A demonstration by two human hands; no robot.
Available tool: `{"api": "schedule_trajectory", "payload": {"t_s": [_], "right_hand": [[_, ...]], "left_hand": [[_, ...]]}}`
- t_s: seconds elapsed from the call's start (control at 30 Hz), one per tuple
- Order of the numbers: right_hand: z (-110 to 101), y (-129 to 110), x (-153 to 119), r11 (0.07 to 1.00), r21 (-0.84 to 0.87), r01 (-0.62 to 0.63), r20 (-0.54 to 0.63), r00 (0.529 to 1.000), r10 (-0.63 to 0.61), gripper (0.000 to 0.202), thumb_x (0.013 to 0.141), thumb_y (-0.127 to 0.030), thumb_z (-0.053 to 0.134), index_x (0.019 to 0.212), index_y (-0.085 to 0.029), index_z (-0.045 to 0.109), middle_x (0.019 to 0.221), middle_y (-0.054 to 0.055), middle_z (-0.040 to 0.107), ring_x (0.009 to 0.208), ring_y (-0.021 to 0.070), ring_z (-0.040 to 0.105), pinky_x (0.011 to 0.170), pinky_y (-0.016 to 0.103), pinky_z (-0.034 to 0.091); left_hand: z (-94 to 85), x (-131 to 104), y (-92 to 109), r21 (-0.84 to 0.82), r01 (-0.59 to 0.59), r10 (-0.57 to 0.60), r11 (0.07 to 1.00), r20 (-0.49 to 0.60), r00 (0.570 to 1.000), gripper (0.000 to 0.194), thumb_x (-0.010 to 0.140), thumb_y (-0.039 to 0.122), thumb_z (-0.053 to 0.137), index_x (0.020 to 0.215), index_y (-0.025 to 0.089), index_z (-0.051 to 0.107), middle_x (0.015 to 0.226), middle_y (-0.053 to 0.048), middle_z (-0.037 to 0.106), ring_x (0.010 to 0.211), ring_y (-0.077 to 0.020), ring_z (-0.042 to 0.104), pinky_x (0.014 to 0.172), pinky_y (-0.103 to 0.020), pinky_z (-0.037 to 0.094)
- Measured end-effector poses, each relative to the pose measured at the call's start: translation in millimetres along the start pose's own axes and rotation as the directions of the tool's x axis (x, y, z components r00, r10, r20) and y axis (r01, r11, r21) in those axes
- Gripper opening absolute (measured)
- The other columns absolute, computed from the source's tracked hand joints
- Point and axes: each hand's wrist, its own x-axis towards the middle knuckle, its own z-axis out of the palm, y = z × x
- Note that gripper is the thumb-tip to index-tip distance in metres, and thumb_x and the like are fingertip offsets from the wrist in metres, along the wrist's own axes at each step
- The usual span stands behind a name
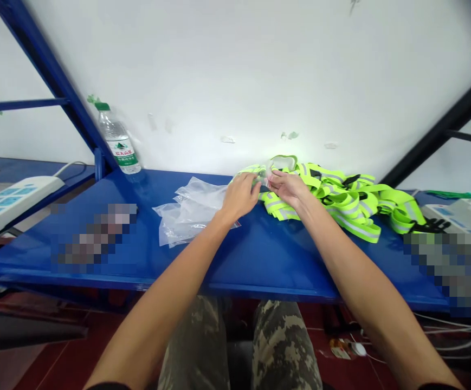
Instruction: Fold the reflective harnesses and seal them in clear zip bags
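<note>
My left hand and my right hand are close together over the blue table, fingers bent around the top of a clear plastic bag. Yellow-green shows through or behind the bag near my left fingertips; I cannot tell which. Beside and under my right wrist lies a tangled heap of yellow-green reflective straps with grey stripes and black buckles. Several flat clear plastic bags are spread to the left of my left hand, partly covered by it.
A water bottle with a green cap stands at the table's back left against the wall. A white power strip is at the far left. Blurred patches cover things on the table's left and right. Blue frame posts slant upward on the left.
</note>
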Motion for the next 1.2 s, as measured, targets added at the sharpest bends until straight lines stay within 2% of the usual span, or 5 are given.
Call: {"api": "schedule_trajectory", "payload": {"t_s": [0.3, 0.5, 0.67, 0.97, 1.2], "right_hand": [[4, -8, -16, 0.989, -0.144, 0.025, 0.135, 0.991, -0.005, 0.032, 0.06, -0.001, 0.08, 0.082, -0.016, 0.062, 0.063, 0.002, 0.07, 0.057, 0.0148, 0.067, 0.057, 0.026, 0.058], [2, -11, -16, 0.979, -0.203, 0.012, 0.086, 0.996, 0.006, 0.018, 0.072, -0.008, 0.077, 0.076, -0.018, 0.062, 0.059, 0.0, 0.065, 0.052, 0.0107, 0.06, 0.054, 0.024, 0.055], [-4, -13, -14, 0.975, -0.221, 0.022, 0.009, 1.0, -0.021, 0.024, 0.068, 0.002, 0.074, 0.076, -0.017, 0.062, 0.066, 0.002, 0.068, 0.064, 0.0129, 0.066, 0.073, 0.033, 0.061], [7, 0, -20, 0.956, -0.28, 0.091, 0.028, 0.996, -0.087, 0.022, 0.062, 0.0, 0.077, 0.075, -0.013, 0.065, 0.064, 0.003, 0.069, 0.057, 0.0137, 0.064, 0.058, 0.026, 0.056], [6, 6, -25, 0.968, -0.202, 0.152, 0.201, 0.973, -0.111, 0.027, 0.054, -0.01, 0.088, 0.074, -0.013, 0.069, 0.064, 0.002, 0.069, 0.059, 0.0123, 0.064, 0.058, 0.024, 0.053]], "left_hand": [[-2.6, -11, 2, -0.164, 0.092, -0.089, 0.982, 0.024, 0.996, 0.028, 0.1, 0.04, 0.041, 0.106, 0.02, 0.06, 0.097, -0.006, 0.071, 0.092, -0.0212, 0.063, 0.085, -0.034, 0.047], [7.9, -15, 2, -0.243, 0.046, -0.014, 0.969, 0.134, 0.991, 0.024, 0.099, 0.035, 0.042, 0.106, 0.021, 0.061, 0.09, -0.004, 0.068, 0.086, -0.0192, 0.062, 0.081, -0.032, 0.048], [13.3, -17, 6, -0.137, 0.002, 0.008, 0.991, 0.073, 0.997, 0.027, 0.098, 0.031, 0.043, 0.096, 0.019, 0.067, 0.101, -0.009, 0.066, 0.1, -0.0232, 0.06, 0.094, -0.039, 0.047], [21.3, -13, 9, -0.405, 0.18, -0.167, 0.897, 0.066, 0.984, 0.023, 0.093, 0.041, 0.057, 0.095, 0.018, 0.06, 0.089, -0.005, 0.071, 0.081, -0.0173, 0.066, 0.075, -0.03, 0.052], [22.5, -12, -3, -0.488, 0.242, -0.213, 0.838, 0.117, 0.97, 0.012, 0.089, 0.03, 0.061, 0.085, 0.02, 0.056, 0.068, 0.001, 0.065, 0.066, -0.0138, 0.063, 0.067, -0.026, 0.048]]}}
